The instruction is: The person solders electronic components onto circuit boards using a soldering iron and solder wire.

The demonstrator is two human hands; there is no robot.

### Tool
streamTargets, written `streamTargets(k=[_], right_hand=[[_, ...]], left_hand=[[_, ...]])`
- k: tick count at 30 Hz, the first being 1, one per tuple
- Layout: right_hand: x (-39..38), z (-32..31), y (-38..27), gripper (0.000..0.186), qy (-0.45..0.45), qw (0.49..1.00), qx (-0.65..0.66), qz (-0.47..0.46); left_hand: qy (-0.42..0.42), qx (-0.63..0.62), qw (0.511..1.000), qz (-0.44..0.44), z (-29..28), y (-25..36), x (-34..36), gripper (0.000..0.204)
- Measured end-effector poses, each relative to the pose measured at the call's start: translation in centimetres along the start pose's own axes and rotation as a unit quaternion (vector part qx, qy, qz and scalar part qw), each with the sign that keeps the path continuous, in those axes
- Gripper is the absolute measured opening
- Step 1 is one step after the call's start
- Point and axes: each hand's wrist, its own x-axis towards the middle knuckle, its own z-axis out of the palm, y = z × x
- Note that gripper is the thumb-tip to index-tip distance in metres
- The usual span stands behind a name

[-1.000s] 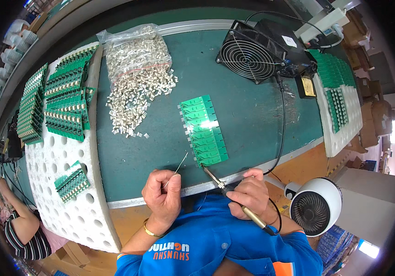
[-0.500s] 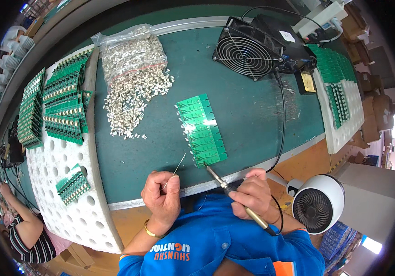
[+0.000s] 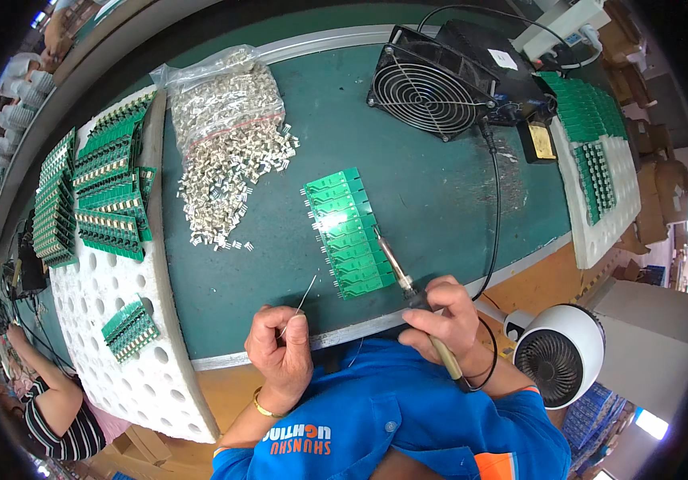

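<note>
A green circuit board panel [image 3: 352, 260] lies on the dark green work mat, with small white pin connectors along its left edge. My right hand [image 3: 446, 320] grips a soldering iron [image 3: 394, 268], its tip over the panel's right edge; whether it touches I cannot tell. Between thumb and fingers of my left hand [image 3: 281, 340], a thin length of solder wire [image 3: 308, 292] is pinched. The wire points up toward the panel's lower left corner and stays apart from it. A loose heap of white connectors [image 3: 220, 192] spills from a clear plastic bag [image 3: 228, 96] at the back left.
Stacked circuit boards [image 3: 112, 176] and a single board [image 3: 131, 330] rest on white perforated foam [image 3: 176, 392] at left. A black fan [image 3: 428, 96] and soldering station [image 3: 492, 68] stand behind. More boards [image 3: 596, 180] lie at right, above a white fan [image 3: 556, 356]. Another person's arm [image 3: 44, 368] shows far left.
The soldering iron has lifted from the panel's lower left corner and moved up and right to its right edge. My left hand with the solder wire has barely moved.
</note>
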Motion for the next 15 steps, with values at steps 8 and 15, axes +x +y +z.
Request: streamTargets(k=[8, 15], right_hand=[[3.0, 0.9, 1.3, 0.037, 0.007, 0.999, -0.03, -0.013], [3.7, 0.7, 2.1, 0.029, -0.038, 0.997, -0.04, -0.045]], left_hand=[[-0.024, 0.009, 1.0, -0.017, -0.1, 0.4, 0.1, 0.015], [-0.027, -0.001, 0.999, -0.027, -0.1, 0.5, 0.2, 0.016]])
